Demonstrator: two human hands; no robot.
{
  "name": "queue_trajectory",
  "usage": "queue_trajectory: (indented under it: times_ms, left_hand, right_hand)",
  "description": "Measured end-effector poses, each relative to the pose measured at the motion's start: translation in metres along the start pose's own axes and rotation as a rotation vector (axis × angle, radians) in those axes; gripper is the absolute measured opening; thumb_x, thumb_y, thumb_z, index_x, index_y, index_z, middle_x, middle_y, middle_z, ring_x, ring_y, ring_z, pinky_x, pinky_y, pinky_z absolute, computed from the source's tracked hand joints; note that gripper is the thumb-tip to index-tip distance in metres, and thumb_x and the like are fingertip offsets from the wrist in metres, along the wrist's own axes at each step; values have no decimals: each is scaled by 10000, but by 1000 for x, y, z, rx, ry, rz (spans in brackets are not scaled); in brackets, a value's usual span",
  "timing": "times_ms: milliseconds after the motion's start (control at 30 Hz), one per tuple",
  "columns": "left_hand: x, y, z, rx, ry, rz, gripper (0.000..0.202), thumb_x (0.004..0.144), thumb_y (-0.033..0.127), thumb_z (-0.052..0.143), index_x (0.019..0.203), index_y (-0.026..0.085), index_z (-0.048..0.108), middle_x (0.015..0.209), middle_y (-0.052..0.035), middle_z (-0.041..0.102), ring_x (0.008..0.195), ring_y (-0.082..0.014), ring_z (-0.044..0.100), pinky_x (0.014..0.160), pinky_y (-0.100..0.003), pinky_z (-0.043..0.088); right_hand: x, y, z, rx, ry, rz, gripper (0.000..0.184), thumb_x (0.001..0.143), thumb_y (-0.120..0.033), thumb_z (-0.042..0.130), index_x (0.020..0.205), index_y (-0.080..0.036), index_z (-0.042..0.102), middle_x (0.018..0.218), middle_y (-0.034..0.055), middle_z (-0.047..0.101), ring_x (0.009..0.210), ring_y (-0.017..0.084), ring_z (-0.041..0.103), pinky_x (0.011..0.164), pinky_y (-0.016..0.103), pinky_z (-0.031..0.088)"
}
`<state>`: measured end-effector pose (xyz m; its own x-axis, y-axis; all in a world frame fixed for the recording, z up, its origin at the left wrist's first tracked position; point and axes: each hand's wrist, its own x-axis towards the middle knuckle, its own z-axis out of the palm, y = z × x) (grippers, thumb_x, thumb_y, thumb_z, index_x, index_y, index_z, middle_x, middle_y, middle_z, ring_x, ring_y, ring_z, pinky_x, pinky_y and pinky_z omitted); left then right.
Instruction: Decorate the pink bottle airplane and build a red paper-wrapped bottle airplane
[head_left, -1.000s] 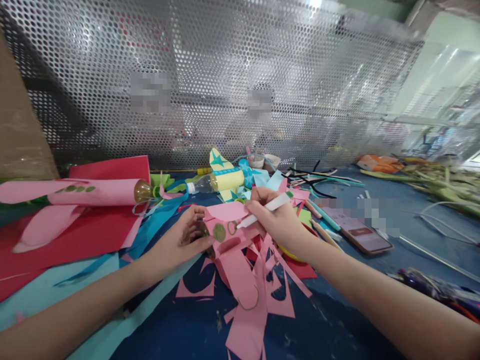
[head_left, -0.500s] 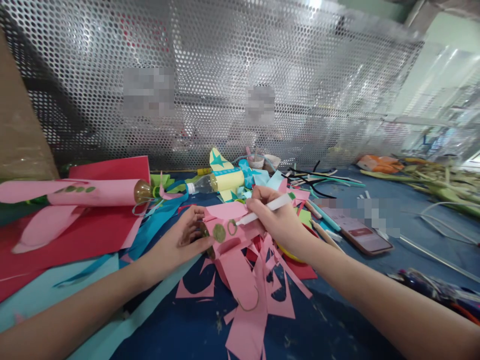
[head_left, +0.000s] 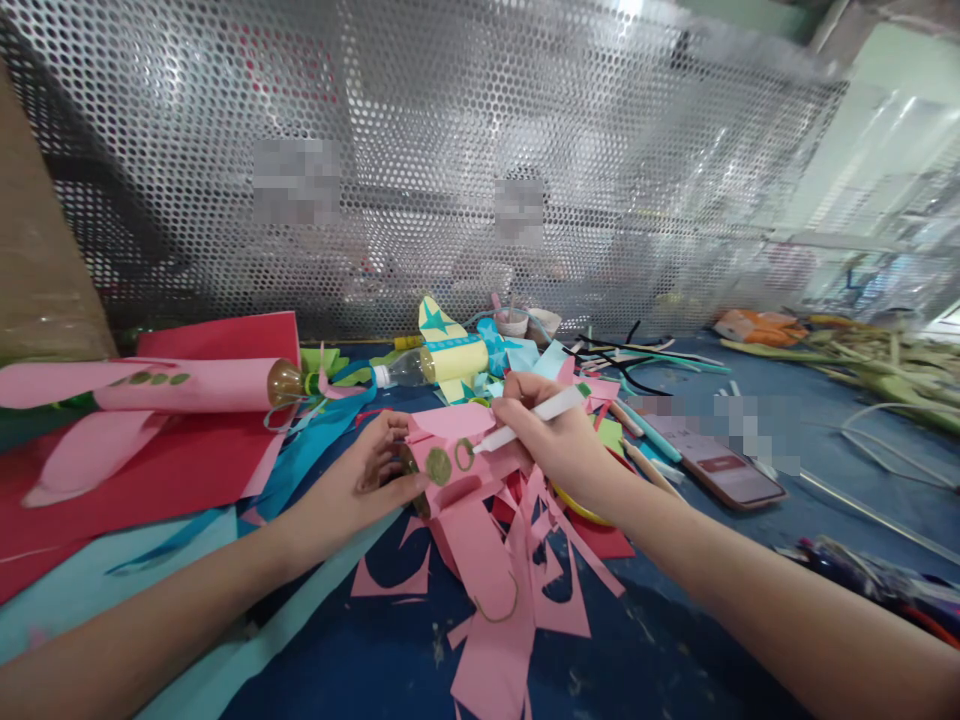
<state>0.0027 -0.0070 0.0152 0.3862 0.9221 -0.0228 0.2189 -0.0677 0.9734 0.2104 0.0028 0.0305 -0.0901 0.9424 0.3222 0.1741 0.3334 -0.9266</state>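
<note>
My left hand (head_left: pixel 379 465) grips the end of a bottle wrapped in pink paper (head_left: pixel 450 425), thumb along its near side. A filled olive-green dot (head_left: pixel 439 466) is on the paper, with a green ring outline (head_left: pixel 465 455) to its right. In my right hand (head_left: pixel 570 445) is a white marker (head_left: pixel 561 402), its tip at the ring's right edge. Pink paper scraps (head_left: pixel 491 660) spread below the bottle, one bearing a curved green line. To the left lies another pink-wrapped bottle (head_left: pixel 217 385) with green dots and paper fins.
Behind the hands lies a yellow-wrapped bottle (head_left: pixel 457 358) with blue stars. A phone (head_left: pixel 724 465), pencils and pipe cleaners (head_left: pixel 645 350) are to the right. Red sheets (head_left: pixel 187 460) and light-blue paper (head_left: pixel 75 570) cover the left. A perforated metal screen (head_left: pixel 435 120) closes off the back.
The marker and my right hand have shifted very slightly at the ring. My left hand and the wrapped bottle look the same.
</note>
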Motion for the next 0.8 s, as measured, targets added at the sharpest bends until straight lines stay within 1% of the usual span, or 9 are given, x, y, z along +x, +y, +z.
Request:
queue_trajectory:
  times_ms: [67,200,333,467,567,700,800]
  left_hand:
    - [1,0,0,2,7,-1,448,721,403,687,1033,249,404,1134,-75,559,1056,-258,577,929,-405,451]
    - [1,-1,0,-2,3,15,443,719,417,687,1018,250,406,1127,-73,551,1028,-251,583,931,-418,451]
    - [0,-1,0,0,-4,14,435,727,421,677,1014,251,398,1092,-64,552,1017,-244,585,920,-402,459]
    - [0,-1,0,4,-3,7,446,723,414,674,1031,249,396,1053,-56,560,975,-236,598,891,-388,476]
    - [1,-1,0,4,-5,10,431,721,395,674,1024,251,404,1054,-53,568,983,-233,599,892,-377,475]
    - [2,0,1,13,7,17,433,717,404,672,1014,248,400,1078,-61,550,1006,-231,579,915,-386,462]
    - [2,1,1,29,-7,20,425,731,407,658,1025,248,394,1066,-56,544,1010,-229,570,932,-396,450]
  right_hand:
    - [0,1,0,6,6,5,236,744,-245,512,549,-231,380,412,-101,377,355,60,319,388,217,213]
    - [1,1,1,14,-22,11,239,735,-241,514,540,-234,377,390,-106,373,328,56,314,372,215,206]
    - [0,0,2,23,7,8,236,736,-243,516,544,-235,380,389,-104,384,331,59,325,365,213,210]
    - [-1,0,2,15,-16,4,243,738,-242,520,538,-233,381,386,-105,381,324,54,311,360,213,202]
    - [-1,1,1,43,13,14,245,750,-247,520,546,-232,384,392,-103,388,341,60,336,369,210,226]
    - [0,2,2,26,-13,17,257,756,-239,525,543,-231,380,375,-105,392,336,59,333,378,213,233]
    - [0,2,2,47,-2,14,260,774,-239,519,553,-232,383,375,-102,406,348,64,351,392,212,260]
